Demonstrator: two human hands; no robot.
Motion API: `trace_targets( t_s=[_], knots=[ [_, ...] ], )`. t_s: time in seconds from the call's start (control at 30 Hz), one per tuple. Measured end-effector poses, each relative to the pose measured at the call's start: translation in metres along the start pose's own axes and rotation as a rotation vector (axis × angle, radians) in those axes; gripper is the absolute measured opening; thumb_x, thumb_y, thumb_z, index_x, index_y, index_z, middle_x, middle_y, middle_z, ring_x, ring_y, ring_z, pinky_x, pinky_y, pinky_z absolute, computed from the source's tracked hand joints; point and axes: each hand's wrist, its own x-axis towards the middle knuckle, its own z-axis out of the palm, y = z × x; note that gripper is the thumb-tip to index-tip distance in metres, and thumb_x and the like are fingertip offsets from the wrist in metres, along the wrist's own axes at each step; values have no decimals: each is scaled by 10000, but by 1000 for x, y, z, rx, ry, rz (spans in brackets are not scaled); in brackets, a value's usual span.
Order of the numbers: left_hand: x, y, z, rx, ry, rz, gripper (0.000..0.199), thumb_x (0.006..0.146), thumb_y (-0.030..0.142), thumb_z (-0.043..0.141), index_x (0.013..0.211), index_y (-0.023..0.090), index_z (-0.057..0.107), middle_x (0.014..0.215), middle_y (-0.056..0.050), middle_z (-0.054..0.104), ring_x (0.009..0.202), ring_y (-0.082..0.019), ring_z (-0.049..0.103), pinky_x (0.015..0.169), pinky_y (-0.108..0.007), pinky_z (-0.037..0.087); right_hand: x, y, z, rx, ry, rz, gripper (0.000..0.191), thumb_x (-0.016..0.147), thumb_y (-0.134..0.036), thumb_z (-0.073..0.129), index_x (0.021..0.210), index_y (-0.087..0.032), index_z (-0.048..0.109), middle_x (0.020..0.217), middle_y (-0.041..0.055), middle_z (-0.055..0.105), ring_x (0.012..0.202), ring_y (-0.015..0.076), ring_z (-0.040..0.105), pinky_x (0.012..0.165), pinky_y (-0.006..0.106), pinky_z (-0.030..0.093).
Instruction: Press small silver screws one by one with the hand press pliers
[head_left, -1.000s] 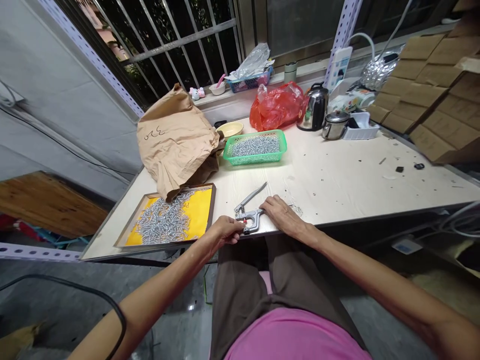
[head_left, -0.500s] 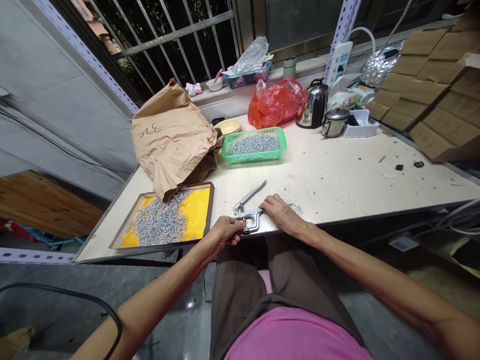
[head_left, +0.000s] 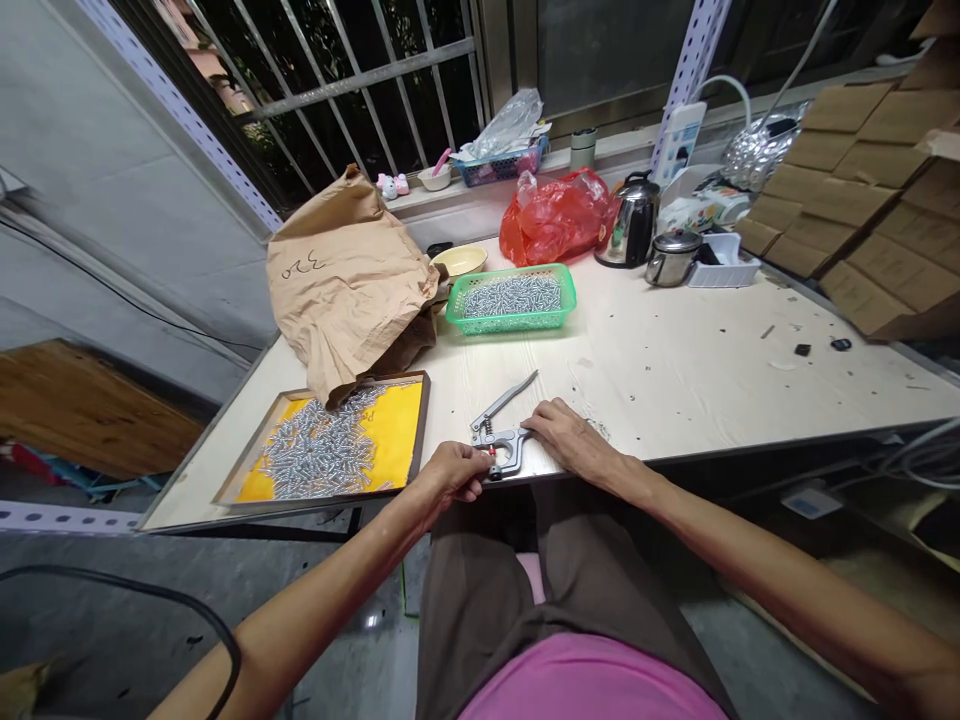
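At the near edge of the table [head_left: 675, 370], around its middle, lie the pliers [head_left: 511, 437]: dull grey metal, with a smooth C-shaped frame that curves toward that edge, a small coil spring by the pivot, and a slim handle slanting up toward the far edge. A red part and a dark round end sit at the mouth of the frame. The left hand [head_left: 457, 468] has its thumb and forefinger closed together at the red part; whatever lies between them is too small to tell. The right hand [head_left: 568, 436] lies palm down with bent fingers against the frame's other side; whether they grip it, I cannot tell.

By the table's near left corner, a shallow rectangular tray [head_left: 424, 425] with brown walls holds a smooth yellow sheet [head_left: 397, 425] under a loose heap of shiny, slender metal pieces [head_left: 319, 455]. A creased brown paper bag [head_left: 345, 275] slumps over its back wall. Toward the far edge stands a green plastic basket [head_left: 517, 324], its sides perforated, filled with similar silvery bits [head_left: 517, 294]; behind it sits a crinkled, translucent red plastic bag [head_left: 555, 225].
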Motion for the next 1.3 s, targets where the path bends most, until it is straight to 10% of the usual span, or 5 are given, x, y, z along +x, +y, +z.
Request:
trace_targets(
  t_s=[0.1,0.33,0.87,1.1,1.3],
  knots=[
    [1,-2,0,-9,-2,3,221,770,271,635,622,146,528,382,69,454,315,-50,392,370,-177,277,8,9,-16,7,-87,-47,295,915,-325,473,1120,-174,623,1082,119,571,1023,229,492,880,366,417],
    [2,-7,-4,-27,-17,13,244,725,348,688,719,123,596,375,72,448,317,-46,372,376,-175,269,57,31,-31,-161,-406,-36,1058,596,-680,681,1417,-114,328,1440,210,327,1349,397,192,1051,531,233],
    [-9,0,0,56,14,6,238,812,345,590,712,130,566,433,59,467,367,-67,427,425,-196,367,52,16,-38,-290,-367,-64,512,657,-540,735,957,-143,616,975,116,578,924,263,516,737,355,400],
    [-14,2,2,719,472,712,269,849,347,534,1008,155,634,991,-96,634,952,-221,580,838,-340,457,39,8,-32,-281,-247,-56,428,719,-494,710,953,-157,590,983,100,567,929,243,503,713,328,382],
    [8,20,18,995,388,845,677,759,222,600,1361,54,339,1384,-204,400,1305,-303,327,1074,-425,281,45,-9,-26,-362,-106,-116,426,752,-395,697,1054,-129,558,1022,122,554,961,264,471,768,378,379]
  ],
)
